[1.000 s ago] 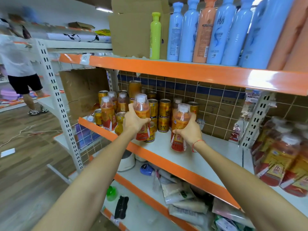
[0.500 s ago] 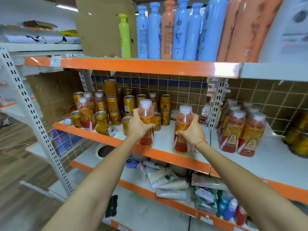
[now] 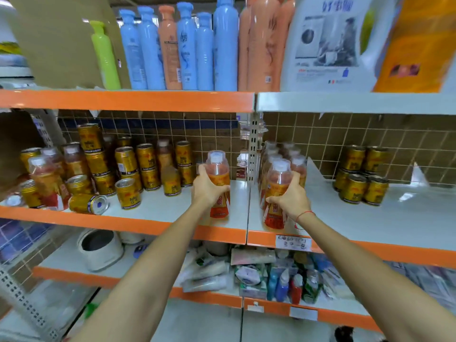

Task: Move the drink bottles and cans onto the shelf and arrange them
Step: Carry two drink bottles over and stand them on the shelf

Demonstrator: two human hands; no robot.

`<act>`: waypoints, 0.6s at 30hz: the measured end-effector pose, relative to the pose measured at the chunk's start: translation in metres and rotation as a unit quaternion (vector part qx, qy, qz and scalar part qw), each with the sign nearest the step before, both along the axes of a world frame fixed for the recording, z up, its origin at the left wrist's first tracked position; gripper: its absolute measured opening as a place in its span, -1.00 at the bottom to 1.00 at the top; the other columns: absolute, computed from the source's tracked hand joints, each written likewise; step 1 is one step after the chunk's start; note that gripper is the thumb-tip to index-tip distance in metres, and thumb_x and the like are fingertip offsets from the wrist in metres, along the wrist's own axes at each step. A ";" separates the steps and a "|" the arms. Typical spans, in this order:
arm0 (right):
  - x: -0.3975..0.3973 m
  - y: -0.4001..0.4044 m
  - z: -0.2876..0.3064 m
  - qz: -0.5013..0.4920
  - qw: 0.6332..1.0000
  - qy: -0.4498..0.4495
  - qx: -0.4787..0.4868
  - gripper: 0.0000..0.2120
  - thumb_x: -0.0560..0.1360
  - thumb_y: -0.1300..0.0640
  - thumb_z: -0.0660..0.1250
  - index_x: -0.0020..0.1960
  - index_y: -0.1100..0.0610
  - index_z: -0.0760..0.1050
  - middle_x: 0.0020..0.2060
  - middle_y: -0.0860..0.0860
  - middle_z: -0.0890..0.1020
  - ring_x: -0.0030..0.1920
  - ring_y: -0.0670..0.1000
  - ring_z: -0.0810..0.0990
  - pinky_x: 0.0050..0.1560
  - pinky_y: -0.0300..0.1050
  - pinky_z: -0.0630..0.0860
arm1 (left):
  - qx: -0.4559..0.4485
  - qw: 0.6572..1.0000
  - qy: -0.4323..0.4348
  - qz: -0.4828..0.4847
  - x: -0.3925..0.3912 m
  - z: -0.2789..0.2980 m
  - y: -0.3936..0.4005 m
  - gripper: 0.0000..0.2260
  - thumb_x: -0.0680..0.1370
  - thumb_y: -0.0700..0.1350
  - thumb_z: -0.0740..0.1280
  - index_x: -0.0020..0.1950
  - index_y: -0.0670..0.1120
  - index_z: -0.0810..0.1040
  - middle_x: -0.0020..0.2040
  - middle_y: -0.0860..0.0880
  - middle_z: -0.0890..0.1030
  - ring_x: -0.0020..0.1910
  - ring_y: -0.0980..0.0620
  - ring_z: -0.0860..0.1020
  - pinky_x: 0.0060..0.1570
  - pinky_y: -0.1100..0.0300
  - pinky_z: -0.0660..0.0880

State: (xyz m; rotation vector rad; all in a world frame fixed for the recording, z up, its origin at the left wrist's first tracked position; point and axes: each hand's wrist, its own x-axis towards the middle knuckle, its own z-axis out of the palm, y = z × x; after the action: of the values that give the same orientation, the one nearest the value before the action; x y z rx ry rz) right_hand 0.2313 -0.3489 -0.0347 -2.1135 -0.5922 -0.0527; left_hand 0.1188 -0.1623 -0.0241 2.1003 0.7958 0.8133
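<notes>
My left hand (image 3: 208,190) grips an orange drink bottle (image 3: 218,169) with a white cap, upright near the right end of the left shelf bay (image 3: 158,213). My right hand (image 3: 290,196) grips a second such bottle (image 3: 277,180) at the front of a row of like bottles (image 3: 294,156) on the right shelf bay (image 3: 345,225), just past the upright post (image 3: 254,149). Gold cans (image 3: 145,164) and more bottles (image 3: 47,176) crowd the left bay; one can (image 3: 86,203) lies on its side. Stacked gold cans (image 3: 361,174) stand farther right.
The shelf above carries blue and orange tall bottles (image 3: 187,45), a green bottle (image 3: 104,55) and a large detergent jug (image 3: 328,43). Below are a white pot (image 3: 98,248), packets and small bottles (image 3: 283,280). A cardboard box (image 3: 17,144) sits at far left.
The view has swung right. Both hands have carried their bottles rightward along the shelf; the right one now stands on the right bay against the bottle row.
</notes>
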 end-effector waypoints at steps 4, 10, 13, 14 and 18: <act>0.026 -0.028 -0.001 -0.005 1.000 0.007 -0.004 -0.17 0.28 0.11 0.56 0.36 0.06 0.11 0.21 0.11 0.51 0.17 0.17 0.53 0.12 0.08 0.50 | -0.013 1.000 -0.002 -0.023 0.032 0.000 -0.026 -0.30 0.34 -0.06 0.56 0.35 -0.08 0.26 0.24 -0.12 0.51 0.20 -0.14 0.51 0.14 -0.02 0.50; 0.057 -0.054 -0.009 -0.008 1.000 0.016 -0.005 -0.23 0.29 0.13 0.55 0.33 0.08 0.16 0.14 0.10 0.56 0.09 0.16 0.56 0.05 0.01 0.50 | -0.030 0.999 -0.001 -0.033 0.063 -0.015 -0.057 -0.29 0.32 -0.04 0.57 0.33 -0.06 0.25 0.20 -0.11 0.54 0.16 -0.13 0.54 0.11 -0.01 0.51; 0.065 -0.055 -0.014 -0.007 1.000 0.017 -0.007 -0.26 0.29 0.13 0.55 0.29 0.08 0.17 0.12 0.10 0.56 0.07 0.17 0.57 0.06 0.05 0.52 | -0.045 0.998 -0.011 -0.049 0.071 -0.022 -0.068 -0.28 0.32 -0.07 0.58 0.34 -0.07 0.24 0.19 -0.09 0.54 0.17 -0.10 0.53 0.07 0.07 0.48; 0.066 -0.054 -0.016 -0.006 1.000 0.018 -0.006 -0.26 0.29 0.12 0.55 0.29 0.07 0.17 0.12 0.10 0.56 0.07 0.17 0.57 0.06 0.06 0.53 | -0.044 0.998 -0.011 -0.052 0.073 -0.023 -0.070 -0.28 0.32 -0.07 0.58 0.34 -0.07 0.24 0.19 -0.09 0.54 0.16 -0.10 0.53 0.06 0.09 0.47; 0.068 -0.050 -0.025 0.006 0.999 0.036 0.008 -0.23 0.29 0.15 0.54 0.32 0.04 0.15 0.14 0.10 0.55 0.10 0.15 0.57 0.12 0.10 0.53 | -0.033 0.997 0.000 -0.075 0.083 -0.028 -0.076 -0.28 0.32 -0.06 0.58 0.33 -0.07 0.25 0.20 -0.09 0.55 0.16 -0.10 0.53 0.06 0.10 0.47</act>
State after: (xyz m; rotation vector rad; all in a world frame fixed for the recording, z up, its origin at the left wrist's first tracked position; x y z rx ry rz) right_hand 0.2992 -0.3990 -0.0596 -2.0874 -0.5605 0.0250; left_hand 0.2014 -0.2380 -0.0521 2.0731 0.6484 0.6966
